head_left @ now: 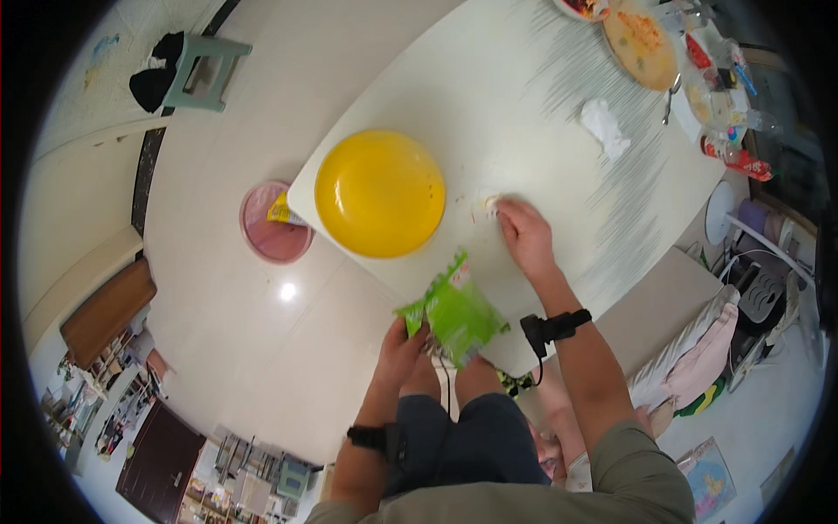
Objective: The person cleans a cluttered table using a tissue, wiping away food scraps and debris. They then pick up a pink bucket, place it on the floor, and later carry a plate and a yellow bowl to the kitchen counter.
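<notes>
The left hand (403, 348) grips a green snack bag (454, 313) by its lower corner, fingers closed around it, holding the bag just off the near edge of the white bench (524, 96) above the person's lap. The right hand (525, 234) rests palm down on the bench, fingers curled over a few small scraps (485, 208) at its fingertips (whether it actually pinches any of them cannot be told). Just left of that hand sits a yellow bowl (380, 192), close to the bench's corner. A crumpled white tissue (605, 127) lies farther back. On the floor beside the bench stands a pink bin (275, 223).
</notes>
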`<action>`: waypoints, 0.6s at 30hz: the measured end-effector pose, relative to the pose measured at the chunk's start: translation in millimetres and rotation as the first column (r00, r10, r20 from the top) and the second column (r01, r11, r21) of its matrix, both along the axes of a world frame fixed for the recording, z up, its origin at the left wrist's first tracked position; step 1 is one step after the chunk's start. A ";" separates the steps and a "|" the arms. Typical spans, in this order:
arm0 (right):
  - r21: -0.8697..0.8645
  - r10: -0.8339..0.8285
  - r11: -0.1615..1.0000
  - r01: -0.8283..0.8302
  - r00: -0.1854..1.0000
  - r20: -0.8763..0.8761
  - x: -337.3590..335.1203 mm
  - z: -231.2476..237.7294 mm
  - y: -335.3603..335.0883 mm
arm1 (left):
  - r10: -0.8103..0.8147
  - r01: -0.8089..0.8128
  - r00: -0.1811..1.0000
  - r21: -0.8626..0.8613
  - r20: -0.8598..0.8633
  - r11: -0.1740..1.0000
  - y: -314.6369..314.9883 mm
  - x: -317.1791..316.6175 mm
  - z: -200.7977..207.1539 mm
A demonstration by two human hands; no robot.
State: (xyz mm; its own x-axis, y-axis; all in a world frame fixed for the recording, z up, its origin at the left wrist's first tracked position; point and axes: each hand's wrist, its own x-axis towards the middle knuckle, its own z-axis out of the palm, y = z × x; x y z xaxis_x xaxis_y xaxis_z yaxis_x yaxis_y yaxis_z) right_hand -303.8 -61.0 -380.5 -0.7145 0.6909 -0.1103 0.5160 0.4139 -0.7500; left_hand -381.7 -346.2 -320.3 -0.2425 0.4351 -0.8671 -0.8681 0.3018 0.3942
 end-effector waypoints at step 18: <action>-0.984 -0.657 -0.168 -0.056 0.750 0.069 141.7 25.2 -66.7 | -0.341 0.393 0.852 0.055 -0.398 0.918 134.2 7.3 44.8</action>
State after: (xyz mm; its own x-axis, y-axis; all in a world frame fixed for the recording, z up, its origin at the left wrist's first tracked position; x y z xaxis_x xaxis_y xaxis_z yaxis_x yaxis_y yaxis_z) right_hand -162.1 -127.7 -355.2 -0.6472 0.2730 -0.7118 -0.1299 -0.9595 -0.2499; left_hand -374.4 -212.0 -275.5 -0.3360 0.6585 -0.6735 -0.4843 0.4925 0.7231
